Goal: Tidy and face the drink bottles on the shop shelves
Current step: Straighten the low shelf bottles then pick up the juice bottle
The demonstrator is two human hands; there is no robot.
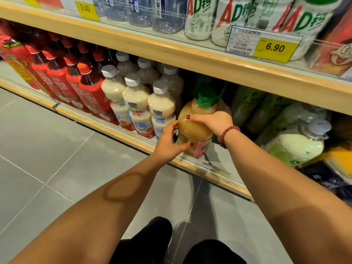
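A big juice bottle [192,128] with cloudy orange-brown liquid, a green cap and a green carry handle stands upright at the front of the lower shelf [192,166]. My left hand [169,141] grips its lower left side. My right hand [213,121] wraps over its shoulder from the right, just under the cap. To its left stand cream-coloured milk drink bottles [136,103] with grey caps, then red-labelled cola bottles [76,82].
Green-wrapped bottles [247,107] and a large pale jug [297,141] lie right of the juice bottle. The upper shelf [171,52] carries water bottles [167,14], white AD drink packs [238,18] and yellow price tags [274,48]. Grey floor tiles [47,159] lie below.
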